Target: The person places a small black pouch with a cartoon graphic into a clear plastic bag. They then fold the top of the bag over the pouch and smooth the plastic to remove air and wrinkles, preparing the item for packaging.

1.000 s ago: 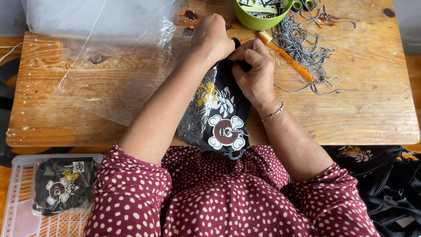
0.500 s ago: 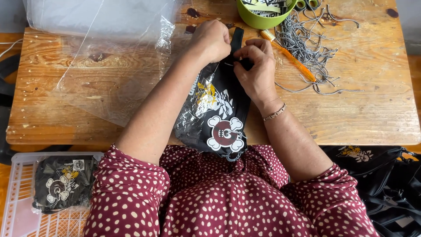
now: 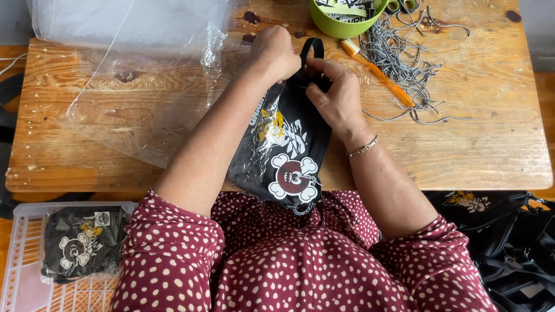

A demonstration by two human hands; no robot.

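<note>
Both hands (image 3: pixel 306 75) gripping black printed bag (image 3: pixel 286 150) top.

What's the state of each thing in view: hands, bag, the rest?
Left hand: closed grip on the black bag's top.
Right hand: pinching the same end.
Black bag: partly in clear wrap, strap loop sticking out.
Plastic sheet: loose, crumpled.
Green bowl: filled.
White crate: holds one wrapped bag.

Maroon white-dotted blouse (image 3: pixel 300 260), beaded bracelet (image 3: pixel 362 148)
</note>
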